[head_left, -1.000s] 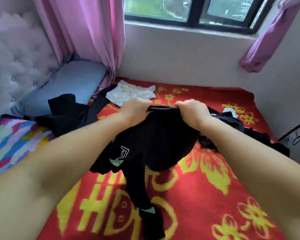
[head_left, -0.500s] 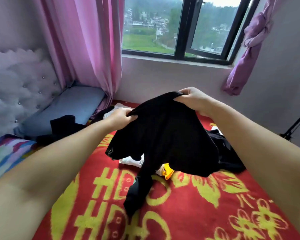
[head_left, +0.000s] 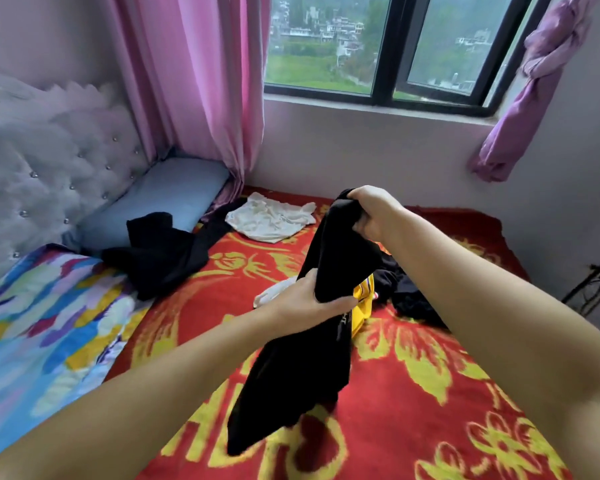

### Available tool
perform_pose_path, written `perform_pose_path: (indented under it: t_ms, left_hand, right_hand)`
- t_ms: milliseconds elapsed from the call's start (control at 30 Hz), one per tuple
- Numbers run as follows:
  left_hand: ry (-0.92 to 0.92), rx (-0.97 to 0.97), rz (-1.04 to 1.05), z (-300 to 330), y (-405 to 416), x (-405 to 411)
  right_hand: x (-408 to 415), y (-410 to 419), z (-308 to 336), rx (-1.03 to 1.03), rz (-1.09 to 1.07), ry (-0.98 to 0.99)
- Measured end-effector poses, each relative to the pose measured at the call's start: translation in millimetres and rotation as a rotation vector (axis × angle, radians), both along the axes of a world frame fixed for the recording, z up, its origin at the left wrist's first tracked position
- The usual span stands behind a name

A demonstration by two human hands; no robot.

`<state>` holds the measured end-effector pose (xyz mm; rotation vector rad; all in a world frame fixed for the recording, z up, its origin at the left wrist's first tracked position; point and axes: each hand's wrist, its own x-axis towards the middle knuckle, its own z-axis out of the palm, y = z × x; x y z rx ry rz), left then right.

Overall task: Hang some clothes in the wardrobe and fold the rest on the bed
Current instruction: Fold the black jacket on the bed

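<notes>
Early still: right hand (head_left: 371, 213) grips the top of a black garment (head_left: 312, 341) held above the bed (head_left: 413, 393), left hand (head_left: 309, 299) clenched round its middle, while white top (head_left: 271, 220), black clothes (head_left: 163, 251) and yellow item (head_left: 362, 303) lie unfolded, no wardrobe visible.

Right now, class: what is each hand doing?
Left hand: grips the black garment midway.
Right hand: grips its top end.
</notes>
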<state>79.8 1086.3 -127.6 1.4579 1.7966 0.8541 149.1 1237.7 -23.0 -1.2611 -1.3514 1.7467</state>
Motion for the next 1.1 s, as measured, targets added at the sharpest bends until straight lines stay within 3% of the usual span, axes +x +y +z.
perform_pose_path:
  t_ms: [100, 133, 267, 500, 567, 667, 733, 767, 833, 933, 1000, 1100]
  left_hand:
    - [0.097, 0.011, 0.102, -6.8, 3.9, -11.3]
    - [0.024, 0.029, 0.171, -5.1, 4.9, -18.6]
    - [-0.614, 0.100, 0.357, 14.4, 10.8, -43.7]
    - [-0.894, 0.093, 0.260, 40.3, 26.0, -51.8]
    - [-0.969, 0.046, 0.262, 43.1, 28.1, -53.2]
    - [-0.994, -0.025, 0.287, 46.1, 35.9, -51.9]
    - [-0.951, -0.073, 0.299, 47.5, 40.8, -48.2]
    - [-0.926, -0.089, 0.314, 47.4, 43.7, -46.4]
    - [-0.847, -0.084, 0.345, 48.2, 46.5, -45.8]
    - [-0.722, -0.001, 0.310, 50.3, 43.8, -48.8]
    - [-0.414, 0.066, 0.155, 53.1, 37.0, -46.9]
    - [0.349, 0.116, 0.038, 50.4, 33.5, -46.9]
  right_hand:
    - [4.6, -0.2, 1.1, -0.058, -0.042, 0.075]
    - [7.9, 1.3, 2.4, -0.065, -0.065, 0.102]
    - [29.7, 6.2, -2.4, -0.105, -0.143, 0.208]
    - [57.2, -6.8, -59.0, -0.090, 0.030, -0.005]
    - [63.2, -7.7, -65.1, 0.060, 0.172, -0.103]
    - [62.7, -24.6, -60.7, 0.262, 0.656, -0.213]
    - [51.5, -45.3, -61.8, 0.450, 0.944, -0.400]
    - [44.5, -55.0, -64.9, 0.584, 0.961, -0.502]
    - [32.0, -62.3, -69.3, 0.796, 0.720, -0.504]
    - [26.2, -49.9, -59.5, 0.850, 0.295, -0.372]
    - [24.1, -35.0, -45.5, 0.861, 0.166, -0.360]
    - [18.2, -26.0, -14.2, 0.832, 0.101, -0.261]
